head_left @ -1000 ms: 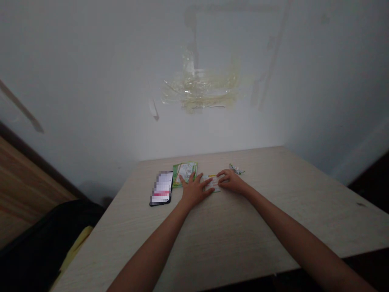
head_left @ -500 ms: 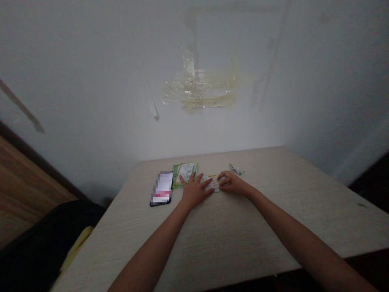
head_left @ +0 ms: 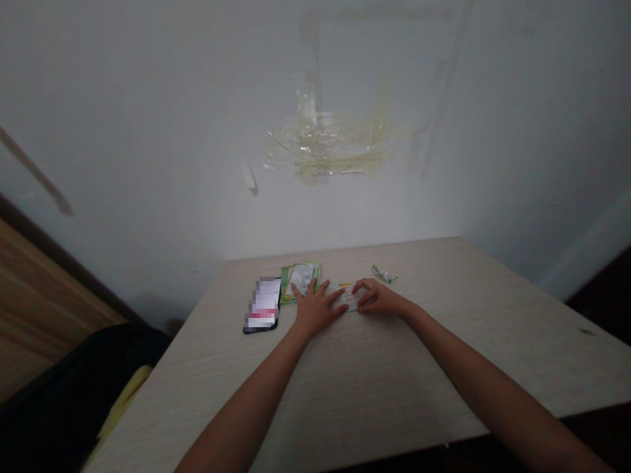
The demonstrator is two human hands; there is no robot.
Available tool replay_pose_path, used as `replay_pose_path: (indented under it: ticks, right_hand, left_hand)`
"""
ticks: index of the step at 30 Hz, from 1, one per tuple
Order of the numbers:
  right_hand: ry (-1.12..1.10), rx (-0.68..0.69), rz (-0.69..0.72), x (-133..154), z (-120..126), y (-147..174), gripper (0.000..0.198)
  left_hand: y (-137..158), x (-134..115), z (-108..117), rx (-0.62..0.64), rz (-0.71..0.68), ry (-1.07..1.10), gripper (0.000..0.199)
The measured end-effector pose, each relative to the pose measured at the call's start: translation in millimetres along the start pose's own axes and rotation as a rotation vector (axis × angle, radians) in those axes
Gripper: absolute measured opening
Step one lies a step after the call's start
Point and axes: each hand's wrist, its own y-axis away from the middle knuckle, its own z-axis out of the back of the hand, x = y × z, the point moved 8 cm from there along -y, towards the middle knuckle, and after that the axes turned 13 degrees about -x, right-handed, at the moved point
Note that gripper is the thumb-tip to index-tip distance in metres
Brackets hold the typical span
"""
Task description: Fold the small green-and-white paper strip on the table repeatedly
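Observation:
My left hand (head_left: 314, 310) lies with its fingers spread on the table. Its fingertips reach over the lower part of a green-and-white packet (head_left: 300, 274) and onto a small flat white-and-green packet (head_left: 344, 299) to its right. At that small packet's right edge, my right hand (head_left: 378, 299) has curled fingers, thumb and forefinger closed on the edge. What lies under the right fingers is partly hidden. Just beyond the right hand is a crumpled scrap of white-and-green wrapper (head_left: 383, 274).
A phone (head_left: 263, 305) with a lit, blurred screen lies left of the packets. The pale wooden table (head_left: 374, 374) meets a wall (head_left: 197, 131) with clear tape (head_left: 325, 148) stuck on it. Dark and yellow cloth (head_left: 121, 401) is beside the table at left.
My right hand has shifted very slightly, its fingers curling a bit more at the small packet's edge. My left hand and the other things have stayed where they were.

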Motion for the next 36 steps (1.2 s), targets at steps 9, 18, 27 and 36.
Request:
replay_pose_path:
  ticks: [9, 18, 27, 36]
  right_hand:
    - [-0.057, -0.136, -0.055, -17, 8, -3, 0.015]
    - [0.027, -0.148, 0.003, -17, 6, -3, 0.008]
    - [0.150, -0.238, -0.010, -21, 6, -2, 0.009]
    - [0.273, -0.309, -0.073, -35, 3, -7, 0.015]
  left_hand:
    - [0, 0, 1, 0.011, -0.004, 0.009, 0.053]
    - [1, -1, 3, 0.002, -0.006, 0.000, 0.051]
    - [0, -1, 2, 0.001, -0.011, 0.007, 0.052]
    - [0, 0, 2, 0.010, -0.005, 0.009, 0.054]
